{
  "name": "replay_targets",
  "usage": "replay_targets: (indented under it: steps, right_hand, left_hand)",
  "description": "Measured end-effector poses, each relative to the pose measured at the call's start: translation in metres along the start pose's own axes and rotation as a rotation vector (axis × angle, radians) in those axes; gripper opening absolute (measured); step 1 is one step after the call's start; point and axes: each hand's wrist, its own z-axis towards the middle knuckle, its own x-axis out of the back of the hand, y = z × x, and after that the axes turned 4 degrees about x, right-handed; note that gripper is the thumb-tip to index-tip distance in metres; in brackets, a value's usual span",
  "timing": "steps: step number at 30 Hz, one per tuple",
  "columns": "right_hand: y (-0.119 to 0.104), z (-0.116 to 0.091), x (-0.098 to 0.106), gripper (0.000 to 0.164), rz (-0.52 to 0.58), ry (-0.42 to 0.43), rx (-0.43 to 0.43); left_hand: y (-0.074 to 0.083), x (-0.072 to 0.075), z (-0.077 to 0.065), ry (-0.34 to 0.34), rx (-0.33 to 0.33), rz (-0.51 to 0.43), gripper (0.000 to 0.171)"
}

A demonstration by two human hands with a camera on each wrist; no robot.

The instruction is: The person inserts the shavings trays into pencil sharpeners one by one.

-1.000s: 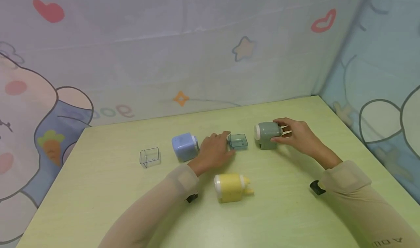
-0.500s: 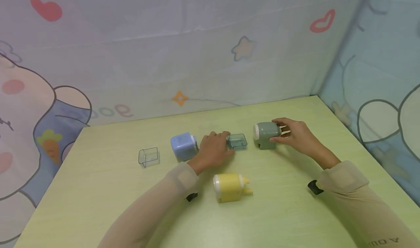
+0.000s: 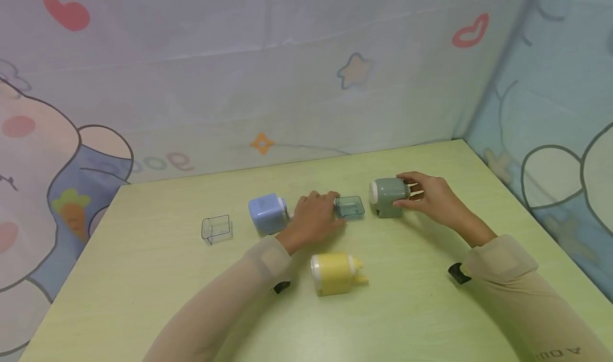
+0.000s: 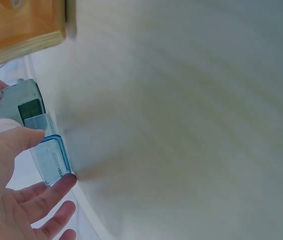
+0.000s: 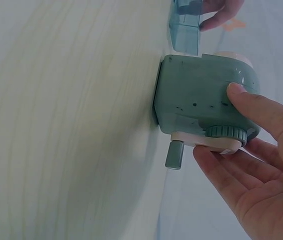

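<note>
My right hand (image 3: 433,197) grips a green pencil sharpener (image 3: 390,196) at its crank end. In the right wrist view, thumb and fingers hold the sharpener (image 5: 201,95) around its body, below which its crank handle (image 5: 175,154) sticks out. My left hand (image 3: 313,216) pinches a see-through teal shavings drawer (image 3: 351,206) just left of the sharpener. The drawer (image 4: 51,157) is between thumb and fingers in the left wrist view, its far end close to the sharpener's dark slot (image 4: 30,111); I cannot tell whether they touch.
A blue sharpener (image 3: 269,214) lies left of my left hand, and a clear drawer (image 3: 216,228) farther left. Nearer the front is a yellow sharpener (image 3: 332,274). An orange block-like thing (image 4: 21,30) fills the left wrist view's upper corner. A printed curtain (image 3: 306,96) hangs behind the table.
My left hand and the teal drawer have shifted slightly right, toward the green sharpener. My right hand and the green sharpener have stayed almost still.
</note>
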Motion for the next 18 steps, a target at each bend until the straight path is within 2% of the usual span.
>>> replay_targets:
  steps: [18]
  right_hand:
    - [-0.0011, -0.0002, 0.0009, 0.058, 0.012, -0.012, -0.008]
  left_hand:
    - [0.0074, 0.0002, 0.0034, -0.016, 0.000, 0.015, 0.064]
